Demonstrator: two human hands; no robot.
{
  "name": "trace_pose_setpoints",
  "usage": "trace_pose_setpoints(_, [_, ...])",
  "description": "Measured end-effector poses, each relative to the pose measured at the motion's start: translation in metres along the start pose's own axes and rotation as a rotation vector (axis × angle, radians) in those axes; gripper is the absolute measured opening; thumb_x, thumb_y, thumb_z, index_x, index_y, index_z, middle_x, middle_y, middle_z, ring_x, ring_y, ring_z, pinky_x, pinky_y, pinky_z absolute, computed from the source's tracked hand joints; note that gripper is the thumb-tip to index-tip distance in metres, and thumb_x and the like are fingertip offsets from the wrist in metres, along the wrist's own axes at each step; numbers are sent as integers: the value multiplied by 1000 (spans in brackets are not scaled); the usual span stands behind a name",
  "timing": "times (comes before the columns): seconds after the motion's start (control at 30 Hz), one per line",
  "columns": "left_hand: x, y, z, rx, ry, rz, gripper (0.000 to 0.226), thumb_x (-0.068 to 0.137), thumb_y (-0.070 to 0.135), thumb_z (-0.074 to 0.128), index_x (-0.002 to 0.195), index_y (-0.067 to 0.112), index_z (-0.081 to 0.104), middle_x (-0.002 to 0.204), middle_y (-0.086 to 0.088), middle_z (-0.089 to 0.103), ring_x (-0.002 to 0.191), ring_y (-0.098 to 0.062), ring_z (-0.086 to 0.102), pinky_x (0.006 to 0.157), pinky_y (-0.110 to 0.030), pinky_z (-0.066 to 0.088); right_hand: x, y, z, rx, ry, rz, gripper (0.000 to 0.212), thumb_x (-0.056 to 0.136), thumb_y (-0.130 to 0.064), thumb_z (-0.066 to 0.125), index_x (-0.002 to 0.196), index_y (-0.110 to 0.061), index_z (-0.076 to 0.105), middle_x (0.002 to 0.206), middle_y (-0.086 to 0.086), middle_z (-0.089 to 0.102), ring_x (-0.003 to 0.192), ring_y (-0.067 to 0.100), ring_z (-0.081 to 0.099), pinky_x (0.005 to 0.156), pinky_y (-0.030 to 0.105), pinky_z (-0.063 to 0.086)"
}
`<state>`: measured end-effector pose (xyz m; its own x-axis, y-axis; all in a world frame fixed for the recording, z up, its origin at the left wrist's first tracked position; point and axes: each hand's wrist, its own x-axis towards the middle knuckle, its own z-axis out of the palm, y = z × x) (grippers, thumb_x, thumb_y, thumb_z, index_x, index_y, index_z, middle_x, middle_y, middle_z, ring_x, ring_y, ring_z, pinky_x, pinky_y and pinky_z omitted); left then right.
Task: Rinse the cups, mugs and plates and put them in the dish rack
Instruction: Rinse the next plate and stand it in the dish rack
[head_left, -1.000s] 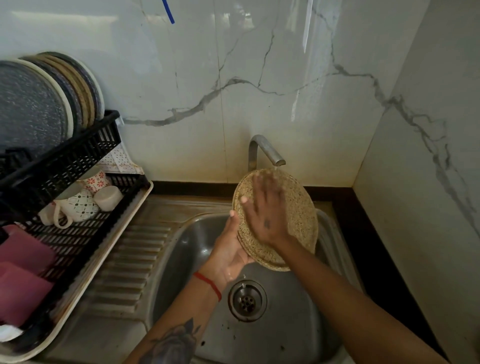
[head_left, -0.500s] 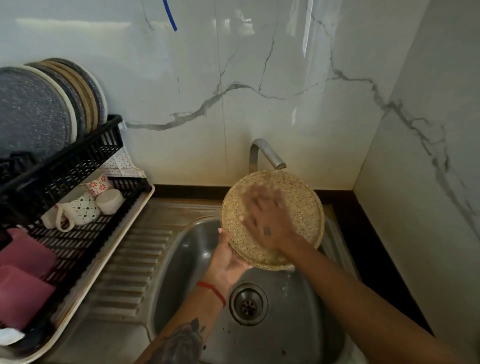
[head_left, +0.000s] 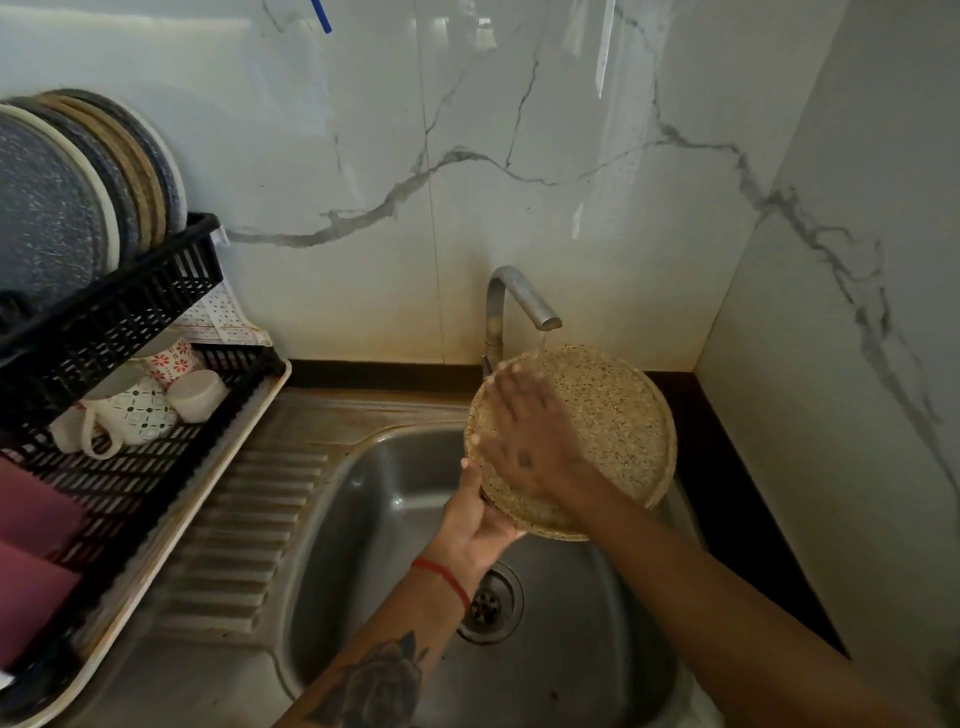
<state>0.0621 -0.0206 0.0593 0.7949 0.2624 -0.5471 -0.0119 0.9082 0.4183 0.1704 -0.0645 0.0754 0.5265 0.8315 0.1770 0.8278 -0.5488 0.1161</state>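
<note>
The left hand (head_left: 475, 525) grips the speckled plate (head_left: 618, 426) by its lower rim under the tap (head_left: 524, 301). The right hand (head_left: 530, 436) lies flat on its face, fingers relaxed.

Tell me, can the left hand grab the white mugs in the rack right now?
Probably not yet. The left hand is busy holding the speckled plate under the tap. The way over the draining board to the mugs looks free, though.

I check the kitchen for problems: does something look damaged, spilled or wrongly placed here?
Nothing stands out. The left hand holds the speckled plate under the tap; the right hand rubs it.
</note>
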Motion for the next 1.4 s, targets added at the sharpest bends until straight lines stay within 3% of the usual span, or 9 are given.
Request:
trace_pose_setpoints(0.23, [0,33,-23,28,45,150,54,98,52,33,131,14,50,131,-20,56,106,-34,60,75,-55,47,-39,15,30,31,-20,-535,51,100,-47,8,150,-38,1,160,-4,-9,145,24,-19,115,46,-16])
trace_pose_setpoints(0.37, [-7,40,-29,73,96,239,52,98,49,35,138,18,43,137,-16,52,114,-34,55,72,-50,49,-56,62,52,124,-43,-199,63,90,-66,-5,147,-41,-11,156,-4,-23,144,22,-24,115,53,-12])
trace_pose_setpoints(0.47, [-11,29,-21,127,101,267,46,99,45,35,140,23,40,138,-12,51,119,-31,52,74,-48,50,-40,69,53,216,-10,174,76,83,-72,-11,146,-31,-20,156,-4,-25,142,23,-29,110,47,-26])
trace_pose_setpoints(0.6, [-16,15,-5,259,21,305,36,100,46,33,130,32,46,131,-4,57,112,-23,58,84,-45,50,0,40,31,386,103,356,78,86,-71,-3,148,-25,-16,157,5,-20,142,21,-28,109,40,-29])
trace_pose_setpoints(0.87, [-18,30,-5,359,22,353,35,100,45,35,131,34,47,134,-3,57,120,-22,57,100,-46,44,-20,-31,25,363,209,-122,56,98,-50,-1,151,-33,-5,159,-4,-16,145,24,-19,113,56,-13])
trace_pose_setpoints(0.97, [-18,45,-11,344,74,392,36,99,46,37,130,31,48,133,-1,54,122,-21,54,88,-35,49,-59,-29,56,229,195,-355,56,103,-47,11,154,-25,3,161,-4,-4,148,26,-6,114,56,-6])
trace_pose_setpoints(1.07, [-18,54,-17,404,73,435,39,99,46,36,128,24,51,128,-10,61,110,-25,62,83,-44,54,-90,12,79,128,171,-514,58,101,-44,29,153,-23,13,160,-4,11,148,26,8,113,57,5])
trace_pose_setpoints(1.2, [-15,61,-29,482,97,431,46,99,47,34,136,21,46,128,-8,60,112,-27,59,91,-53,50,-107,79,77,-53,88,-380,64,91,-38,39,150,-23,18,155,2,27,142,32,26,108,63,18])
trace_pose_setpoints(1.4, [3,45,-54,428,171,254,42,100,48,32,131,25,50,136,-9,53,127,-31,48,105,-53,40,-90,93,25,108,201,-183,62,90,-46,43,142,-12,42,148,10,39,139,37,27,107,64,26])
